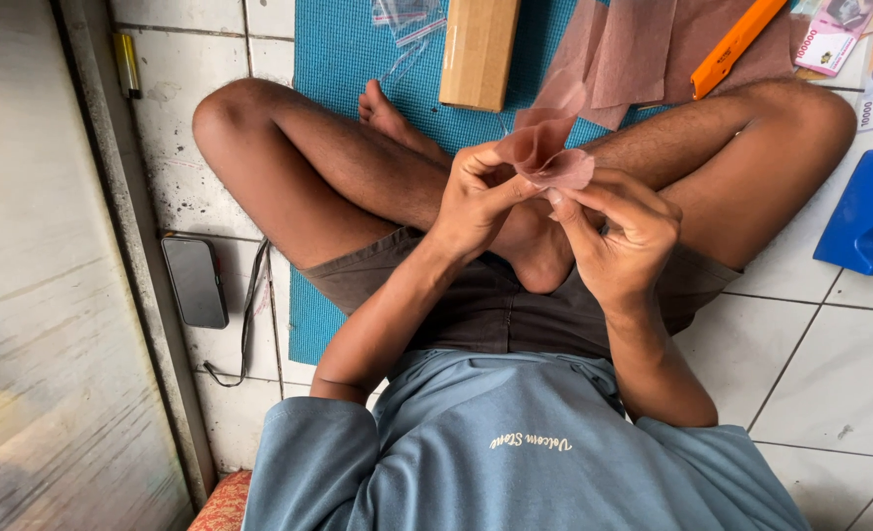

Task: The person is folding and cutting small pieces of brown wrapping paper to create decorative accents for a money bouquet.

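Partly shaped, the pink sheet (pixel 551 157) sits pinched between both hands, its fold unfinished.

Largest first, as I watch from afar: the blue woven mat (pixel 348 49) at twelve o'clock looks ribbed and soft, carrying a stack of flat, thin pink sheets (pixel 643 44) that I judge not yet worked, a plain cardboard box (pixel 478 49) and a rigid orange cutter (pixel 736 41). At three o'clock rests a glossy blue plastic tool (pixel 864 211); at nine, a dark phone (pixel 194 280) on worn floor tiles. My left hand (pixel 476 202) and right hand (pixel 618 231) press their fingers together on the translucent, curling sheet above my crossed legs.
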